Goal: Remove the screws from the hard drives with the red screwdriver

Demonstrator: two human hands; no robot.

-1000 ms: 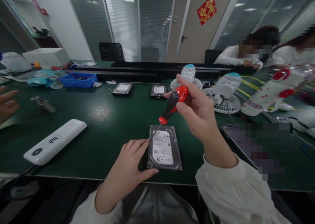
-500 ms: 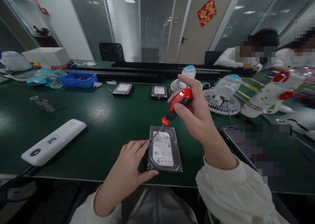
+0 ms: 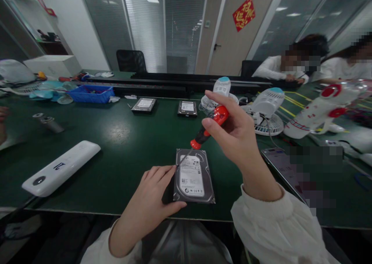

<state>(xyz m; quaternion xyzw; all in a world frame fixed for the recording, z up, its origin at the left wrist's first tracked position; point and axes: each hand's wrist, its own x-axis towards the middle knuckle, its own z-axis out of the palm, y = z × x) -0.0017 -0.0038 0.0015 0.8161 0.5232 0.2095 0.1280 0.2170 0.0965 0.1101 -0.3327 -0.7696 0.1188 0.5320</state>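
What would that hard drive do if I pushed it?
The hard drive probably won't roll, because it's a flat box lying on the green table. It likely won't bend, since its case looks like stiff metal. It might slide, but the left hand at its edge could block it.

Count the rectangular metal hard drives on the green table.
3. The near dark metal hard drive with a white label touches the bare left hand; farther back are a similar left drive and right drive. Clutter might hide more.
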